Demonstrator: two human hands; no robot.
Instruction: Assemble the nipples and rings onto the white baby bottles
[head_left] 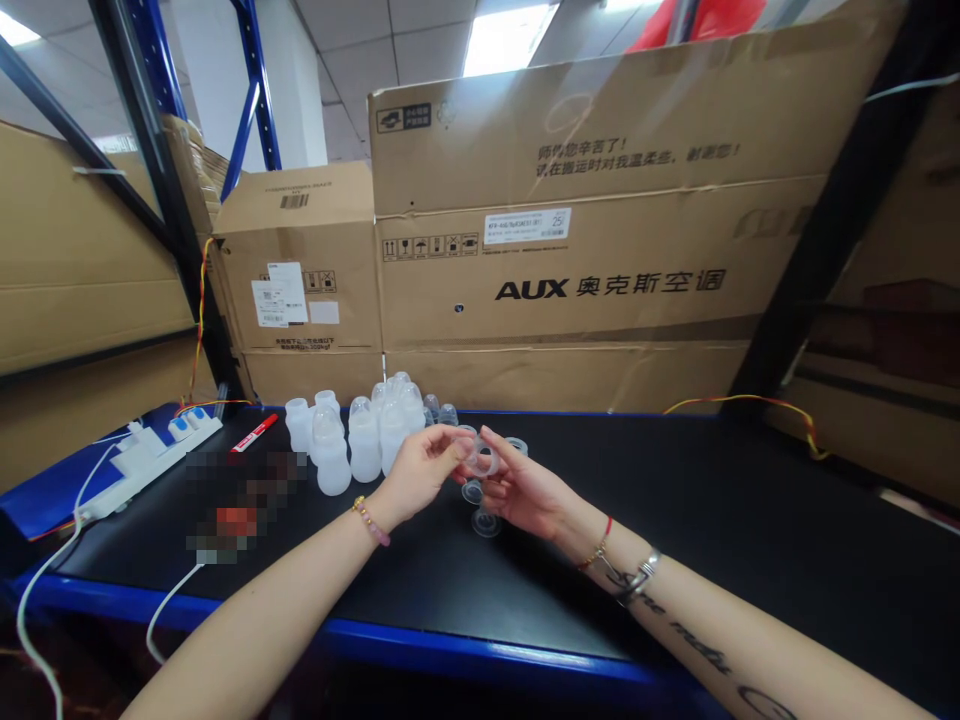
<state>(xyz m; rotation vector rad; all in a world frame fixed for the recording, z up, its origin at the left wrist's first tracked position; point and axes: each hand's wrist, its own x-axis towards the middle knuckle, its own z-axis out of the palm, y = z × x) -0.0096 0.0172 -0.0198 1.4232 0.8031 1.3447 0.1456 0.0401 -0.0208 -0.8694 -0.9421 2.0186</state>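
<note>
My left hand (429, 462) and my right hand (526, 487) meet above the black table, both with closed fingers. Between them they pinch a translucent bottle ring (487, 459); a clear soft piece seems to be at its left side, partly hidden by my left fingers. Just below my fingers lie clear bottle nipples (486, 523) on the tabletop. Behind my right hand is another translucent ring (516, 445). To the left of my hands stand several frosted white baby bottles (331, 465), some with clear domed tops. Small clear domed caps (448, 414) sit behind my left hand.
A red marker (253, 433) lies left of the bottles. A white power strip (154, 465) with plugs and cables is at the far left. A pixelated object (240, 515) with a white cable lies nearer. Large cardboard sheets (600, 340) wall off the back of the black table (712, 520).
</note>
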